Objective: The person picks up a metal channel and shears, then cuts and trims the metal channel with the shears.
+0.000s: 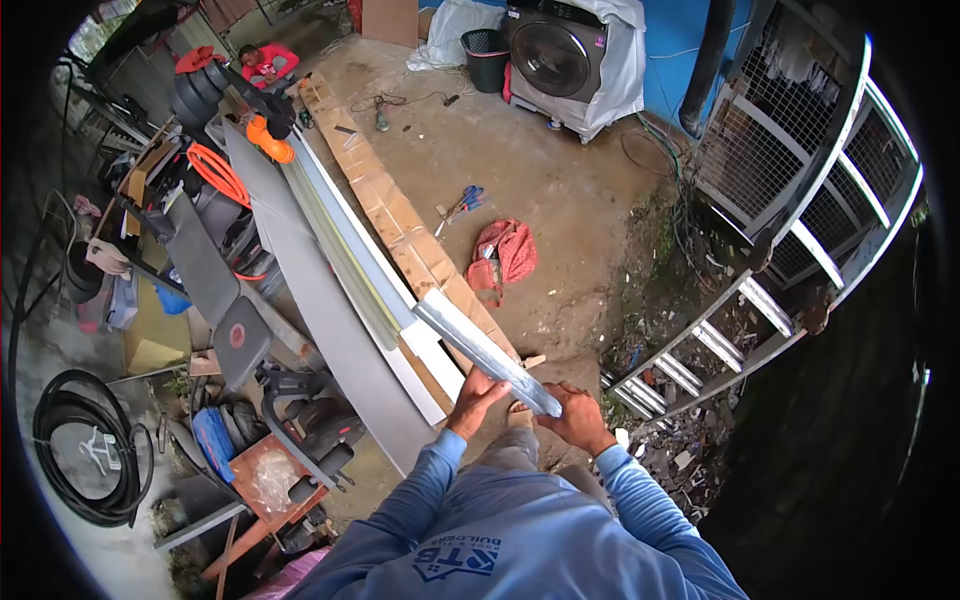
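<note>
A pale silvery length of metal channel [485,352] slants across in front of my body, its near end pointing right and its far end over the long strips. My right hand [578,418] is closed around the near end. Further along its left side, my left hand [477,402] is closed with the fingers against the channel; part of the grip is hidden beneath it. Long white and grey strips [345,225] lie to the left, beside a long brown wrapped board [385,205].
An aluminium ladder [718,345] leans at the right. A red cloth bag [507,252] and blue-handled tools [466,200] lie on the concrete. Ahead stands a washing machine [552,62]; a person [268,65] crouches far left. A coiled black hose [85,447] and clutter are left.
</note>
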{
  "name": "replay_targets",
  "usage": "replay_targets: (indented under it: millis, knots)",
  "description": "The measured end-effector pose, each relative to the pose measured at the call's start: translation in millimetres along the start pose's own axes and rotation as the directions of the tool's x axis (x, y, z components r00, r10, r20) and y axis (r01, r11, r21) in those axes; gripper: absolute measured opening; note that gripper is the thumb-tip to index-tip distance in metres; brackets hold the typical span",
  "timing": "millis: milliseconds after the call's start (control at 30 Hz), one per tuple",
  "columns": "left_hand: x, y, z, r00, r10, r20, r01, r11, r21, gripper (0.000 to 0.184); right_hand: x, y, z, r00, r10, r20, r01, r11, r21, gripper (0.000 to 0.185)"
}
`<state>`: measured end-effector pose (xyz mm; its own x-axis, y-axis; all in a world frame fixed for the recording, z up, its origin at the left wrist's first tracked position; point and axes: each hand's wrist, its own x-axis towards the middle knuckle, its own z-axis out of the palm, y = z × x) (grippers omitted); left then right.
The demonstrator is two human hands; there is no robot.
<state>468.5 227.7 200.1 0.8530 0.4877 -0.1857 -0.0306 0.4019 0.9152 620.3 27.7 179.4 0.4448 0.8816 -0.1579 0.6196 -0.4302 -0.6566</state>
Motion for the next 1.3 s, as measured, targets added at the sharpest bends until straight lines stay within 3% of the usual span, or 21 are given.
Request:
replay_targets:
  millis: [167,300,400,467,533,633,667,733,767,800,833,867,900,967,1033,1100,1167,1200,1233,1300]
  knots:
    - [71,44,-25,0.941,0.205,-0.268,-0.187,0.978,0.089,0.065,94,-27,-22,0.99,-0.139,0.03,0.135,0.984,0.118,0.069]
    - [114,84,-38,0.882,0.278,-0.382,-0.307,0.952,-0.016,0.063,154,-52,-44,0.978,-0.181,0.108,0.153,0.963,0.224,0.074]
    - [151,102,-45,0.842,0.285,-0.457,-0.315,0.949,0.011,0.053,204,-49,-46,0.962,-0.218,0.163,0.164,0.942,0.291,0.076]
    - [177,114,-51,0.83,0.248,-0.5,-0.293,0.956,-0.012,0.044,239,-39,-46,0.936,-0.325,0.135,0.271,0.911,0.312,0.077]
    - [210,122,-72,0.825,0.282,-0.49,-0.249,0.959,0.133,0.042,280,-22,-50,0.894,-0.446,0.036,0.417,0.86,0.295,0.075]
    - [260,132,-88,0.805,0.27,-0.528,-0.144,0.953,0.268,0.041,346,22,-81,0.927,-0.293,0.234,0.183,0.898,0.4,0.068]
    - [275,127,-97,0.781,0.255,-0.57,-0.077,0.945,0.317,0.042,367,38,-98,0.936,-0.224,0.271,0.122,0.929,0.349,0.052]
    - [304,101,-117,0.734,0.221,-0.643,0.067,0.918,0.392,0.048,414,119,-96,0.933,-0.23,0.276,0.142,0.942,0.305,0.043]
    - [317,79,-126,0.709,0.206,-0.674,0.137,0.898,0.419,0.052,433,142,-120,0.92,-0.146,0.364,0.074,0.976,0.204,0.033]
    - [329,53,-137,0.699,0.068,-0.712,0.204,0.935,0.29,0.058,453,197,-121,0.946,-0.197,0.259,0.133,0.961,0.242,0.028]
    - [343,24,-137,0.628,0.075,-0.774,0.06,0.988,0.144,0.059,473,253,-118,0.951,-0.231,0.204,0.229,0.973,0.035,0.026]
    - [351,23,-127,0.586,0.03,-0.81,0.168,0.973,0.158,0.066,487,291,-132,0.954,-0.057,0.295,0.049,0.998,0.036,0.027]
    - [351,-23,-146,0.515,0.056,-0.855,0.318,0.914,0.251,0.077,501,298,-168,0.933,-0.001,0.359,-0.028,0.997,0.076,0.03]
    - [358,-18,-120,0.526,-0.061,-0.848,0.461,0.859,0.225,0.084,527,377,-186,0.894,0.213,0.394,-0.262,0.962,0.076,0.03]
    - [362,-42,-105,0.504,-0.125,-0.855,0.508,0.844,0.176,0.085,552,445,-215,0.879,0.027,0.477,0.117,0.956,-0.269,0.03]
    - [364,-51,-88,0.5,-0.202,-0.842,0.549,0.826,0.129,0.089,580,508,-238,0.788,-0.074,0.611,0.488,0.681,-0.546,0.031]
    - [365,-59,-83,0.534,-0.284,-0.797,0.602,0.789,0.122,0.088,612,584,-206,0.758,0.157,0.633,0.403,0.652,-0.643,0.031]
    - [367,-80,-89,0.535,-0.261,-0.804,0.558,0.823,0.104,0.066,627,593,-203,0.727,0.269,0.631,0.371,0.62,-0.691,0.031]
    - [365,-110,-96,0.534,-0.239,-0.811,0.511,0.855,0.085,0.045,640,590,-199,0.697,0.263,0.667,0.414,0.613,-0.673,0.031]
    - [365,-118,-97,0.559,-0.147,-0.816,0.373,0.923,0.089,0.042,665,556,-202,0.631,0.252,0.734,0.497,0.595,-0.632,0.034]
